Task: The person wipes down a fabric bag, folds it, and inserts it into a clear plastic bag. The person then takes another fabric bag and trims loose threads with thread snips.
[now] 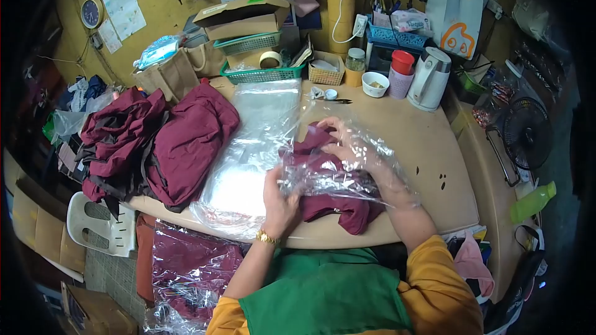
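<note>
A folded maroon garment [338, 205] lies partly inside a clear plastic bag [379, 180] on the table in front of me. My left hand [280, 201], a gold bracelet at its wrist, pinches the bag's near left edge. My right hand [347, 142] and forearm show through the film, so they are inside the bag. Its curled fingers hold the garment's far part; glare hides some of the grip. The garment's near end sticks out of the bag toward me. Just left lies a stack of flat clear bags [248, 142].
Maroon and dark garments [192, 142] are heaped on the table's left side. Green baskets [261, 73], a white bowl [374, 85] and an electric kettle [429, 79] stand along the back. Bagged maroon clothes [192, 267] rest below the front edge, near a white plastic chair [102, 226].
</note>
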A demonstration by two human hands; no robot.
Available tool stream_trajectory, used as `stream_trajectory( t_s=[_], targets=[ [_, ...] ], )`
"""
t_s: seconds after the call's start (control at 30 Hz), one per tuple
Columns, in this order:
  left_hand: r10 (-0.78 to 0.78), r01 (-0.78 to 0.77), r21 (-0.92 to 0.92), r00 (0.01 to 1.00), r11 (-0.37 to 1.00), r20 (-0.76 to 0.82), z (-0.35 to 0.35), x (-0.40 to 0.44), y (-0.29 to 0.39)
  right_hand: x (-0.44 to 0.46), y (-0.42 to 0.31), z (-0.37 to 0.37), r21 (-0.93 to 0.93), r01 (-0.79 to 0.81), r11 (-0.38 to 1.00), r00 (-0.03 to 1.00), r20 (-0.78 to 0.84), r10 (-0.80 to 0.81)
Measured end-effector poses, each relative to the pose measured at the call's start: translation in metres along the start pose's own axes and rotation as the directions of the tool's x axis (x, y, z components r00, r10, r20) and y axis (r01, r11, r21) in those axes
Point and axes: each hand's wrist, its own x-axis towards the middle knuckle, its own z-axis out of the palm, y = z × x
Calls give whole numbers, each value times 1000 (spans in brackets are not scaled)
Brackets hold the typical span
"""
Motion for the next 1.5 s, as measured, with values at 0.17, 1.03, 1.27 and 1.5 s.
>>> stream_trajectory(
  t_s=[0.17, 1.03, 1.27, 1.5],
  targets=[
    [162, -112, -183, 944, 977, 289, -13, 11, 51, 12, -53, -40, -646, -172, 744, 958, -285, -27],
    [2, 256, -153, 504, 954, 864, -103, 27, 96, 8, 64, 32, -523, -239, 818, 862, 274, 427],
    [293, -310, -53, 808, 949, 512, 28, 60, 120, -21, 52, 70, -851, 141, 506, 926, 294, 237],
    [418, -246, -342, 626, 907, 659, 106, 44, 134, -8, 12, 48, -899, 11, 438, 922, 178, 343]
  ],
)
